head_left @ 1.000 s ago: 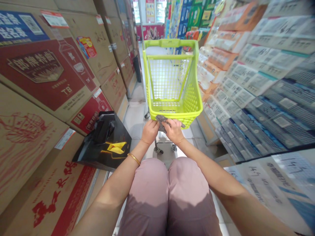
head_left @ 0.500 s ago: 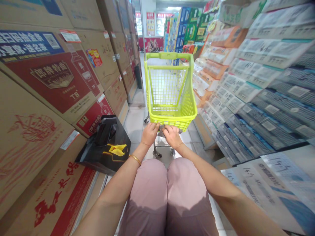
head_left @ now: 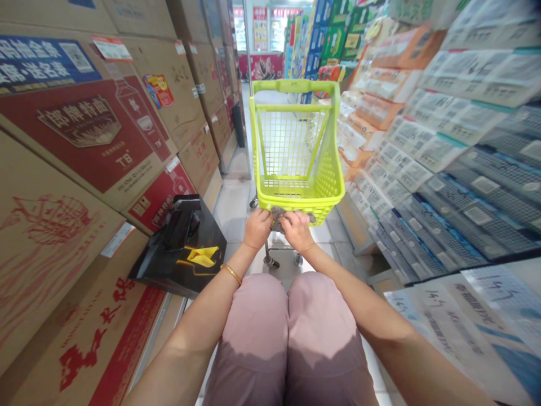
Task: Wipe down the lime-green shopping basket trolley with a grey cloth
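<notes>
A lime-green shopping cart (head_left: 291,201) stands upright before my knees, its basket front facing me. My right hand (head_left: 297,230) is closed over a crumpled grey cloth (head_left: 278,216) and presses it against the basket's lower front. Part of the cloth shows beyond the knuckles on the right. Just left of it, my left hand (head_left: 257,228) has its fingers curled at the basket's lower left edge, beside the cloth. Its fingertips are partly hidden, but it appears to grip the cart.
Stacked cartons (head_left: 97,124) wall the left side, with a black gift bag (head_left: 186,248) at their foot. Packaged goods (head_left: 439,129) are piled along the right. Tiled floor (head_left: 234,197) runs down the aisle, and the cart's wheels (head_left: 271,261) rest on it.
The view tilts up a little and then partly back. Both hands stay at the basket's front; the right hand and cloth shift only slightly against it.
</notes>
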`<state>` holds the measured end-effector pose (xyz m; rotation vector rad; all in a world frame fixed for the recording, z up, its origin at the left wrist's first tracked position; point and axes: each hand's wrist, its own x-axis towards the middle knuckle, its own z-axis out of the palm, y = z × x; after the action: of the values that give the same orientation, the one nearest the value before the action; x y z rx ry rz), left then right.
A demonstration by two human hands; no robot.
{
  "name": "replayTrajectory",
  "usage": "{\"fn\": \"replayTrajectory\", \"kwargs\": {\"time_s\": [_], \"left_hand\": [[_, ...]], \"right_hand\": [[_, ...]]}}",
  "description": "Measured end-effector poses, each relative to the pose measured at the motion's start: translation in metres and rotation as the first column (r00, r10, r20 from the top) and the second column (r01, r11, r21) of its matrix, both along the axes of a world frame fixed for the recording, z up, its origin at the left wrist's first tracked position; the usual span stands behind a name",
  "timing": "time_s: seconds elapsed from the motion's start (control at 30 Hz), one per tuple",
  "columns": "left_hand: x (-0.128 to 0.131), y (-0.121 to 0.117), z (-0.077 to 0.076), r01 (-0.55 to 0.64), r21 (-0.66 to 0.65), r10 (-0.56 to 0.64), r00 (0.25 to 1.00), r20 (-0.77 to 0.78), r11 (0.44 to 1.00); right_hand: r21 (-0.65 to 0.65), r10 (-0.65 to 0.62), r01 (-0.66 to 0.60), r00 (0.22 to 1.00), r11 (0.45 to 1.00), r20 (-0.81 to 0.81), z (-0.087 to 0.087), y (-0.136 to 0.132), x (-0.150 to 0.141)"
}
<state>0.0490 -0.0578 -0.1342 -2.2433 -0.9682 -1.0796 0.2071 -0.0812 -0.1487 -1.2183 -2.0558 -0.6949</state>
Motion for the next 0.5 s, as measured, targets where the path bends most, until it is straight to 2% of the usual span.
{"fn": "replayTrajectory", "kwargs": {"time_s": [0.13, 0.33, 0.43, 0.5], "left_hand": [[0.001, 0.002, -0.001, 0.030, 0.044, -0.031, 0.999, 0.021, 0.999], [0.001, 0.002, -0.001, 0.009, 0.015, -0.009, 1.000, 0.025, 1.000], [0.001, 0.000, 0.001, -0.006, 0.016, 0.006, 0.999, 0.035, 1.000], [0.002, -0.002, 0.001, -0.010, -0.004, 0.010, 0.999, 0.041, 1.000]], "right_hand": [[0.006, 0.027, -0.027, 0.996, 1.000, 0.082, -0.007, -0.001, 0.002], [-0.115, 0.059, -0.036, 0.976, 0.993, 0.210, -0.009, -0.008, 0.003], [-0.058, 0.054, -0.045, 0.984, 0.997, 0.168, -0.002, -0.011, 0.005], [-0.017, 0.019, -0.018, 0.997, 1.000, 0.074, 0.009, -0.011, 0.006]]}}
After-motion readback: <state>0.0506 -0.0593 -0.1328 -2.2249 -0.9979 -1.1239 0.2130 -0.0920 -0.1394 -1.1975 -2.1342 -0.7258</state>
